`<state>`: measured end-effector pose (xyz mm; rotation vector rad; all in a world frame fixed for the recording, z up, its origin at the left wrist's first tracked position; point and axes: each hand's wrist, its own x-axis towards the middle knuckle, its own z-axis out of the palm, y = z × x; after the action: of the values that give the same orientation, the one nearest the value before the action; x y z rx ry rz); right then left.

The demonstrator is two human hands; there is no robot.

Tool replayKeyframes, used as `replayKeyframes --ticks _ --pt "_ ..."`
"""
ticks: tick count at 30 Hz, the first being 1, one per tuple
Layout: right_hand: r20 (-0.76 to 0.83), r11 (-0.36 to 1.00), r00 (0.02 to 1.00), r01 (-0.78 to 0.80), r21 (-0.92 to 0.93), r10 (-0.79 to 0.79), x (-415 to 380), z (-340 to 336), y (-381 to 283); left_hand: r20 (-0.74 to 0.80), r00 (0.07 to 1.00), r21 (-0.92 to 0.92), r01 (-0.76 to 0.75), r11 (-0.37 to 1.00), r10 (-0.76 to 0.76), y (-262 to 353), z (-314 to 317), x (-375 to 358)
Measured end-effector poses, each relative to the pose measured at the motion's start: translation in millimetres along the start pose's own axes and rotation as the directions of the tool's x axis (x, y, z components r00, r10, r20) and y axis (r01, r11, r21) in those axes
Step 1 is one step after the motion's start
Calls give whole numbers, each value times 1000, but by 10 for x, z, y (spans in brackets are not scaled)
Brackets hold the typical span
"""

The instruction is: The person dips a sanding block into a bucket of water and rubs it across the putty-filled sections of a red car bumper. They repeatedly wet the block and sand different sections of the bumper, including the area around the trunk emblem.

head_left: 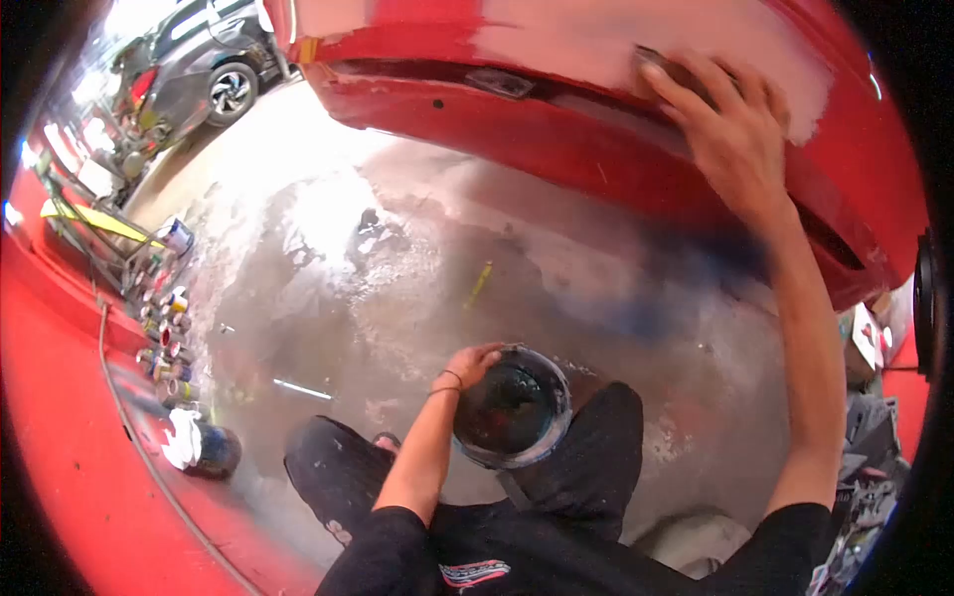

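My right hand [730, 124] presses a dark sanding block [688, 79] against the red car panel [437, 25], its fingers curled over the block and hiding most of it. Around the block the panel has a dull, pale pink patch [556, 35]. Lower down, my left hand [474, 366] grips the rim of a round bucket [545, 452] between my knees. Dark liquid [507, 402] shows inside the bucket.
Wet patches spread over the concrete floor [397, 258]. Several paint cans [169, 358] line the left wall, near a dark tub [214, 449] with white cloth-like material on it. A grey car [214, 74] stands at the upper left. Dark parts [870, 477] are piled at right.
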<state>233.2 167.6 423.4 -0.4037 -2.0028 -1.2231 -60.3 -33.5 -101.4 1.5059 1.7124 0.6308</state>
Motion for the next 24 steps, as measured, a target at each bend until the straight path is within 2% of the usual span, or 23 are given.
replayKeyframes --ticks 3,6,8,10,11,13,14,15,16,19,20,23,24 --pt "-26 999 999 -30 27 30 65 133 -111 16 998 22 67 997 -67 180 -48 1" --pt "-4 1000 1000 2 24 -2 670 538 -644 36 998 58 50 997 -52 91 -78 53" --pt "-67 987 997 -24 157 35 1021 692 -968 68 997 88 34 996 -40 20 -37 -7" --pt "-72 989 997 12 146 -1 986 691 -938 232 962 311 70 948 -147 163 -267 18" --pt "-90 990 995 59 131 -47 999 689 -898 236 960 312 73 947 -152 315 -406 1" --pt "-11 996 998 67 59 -66 654 449 -653 402 865 651 -40 758 -300 586 -616 15" --pt "24 996 996 88 -14 -87 393 400 -469 418 860 646 -55 762 -292 440 -560 44" --pt "87 997 995 53 -58 -48 163 264 -354 445 871 649 -156 745 -206 235 -461 110" --pt "106 991 990 99 -93 -89 27 125 -199 472 874 647 -254 719 -116 108 -400 183" --pt "115 991 990 91 -102 -79 1 108 -222 568 820 635 -387 669 -65 195 -522 243" --pt "127 991 991 67 -116 -52 94 245 -362 590 806 633 -431 643 -41 139 -503 295" --pt "17 996 998 63 -56 -62 825 779 -1047 622 783 605 -467 644 -16 180 -631 310" --pt "-34 998 998 49 -49 -51 1045 972 -1256 645 764 588 -512 626 20 -53 -502 374"
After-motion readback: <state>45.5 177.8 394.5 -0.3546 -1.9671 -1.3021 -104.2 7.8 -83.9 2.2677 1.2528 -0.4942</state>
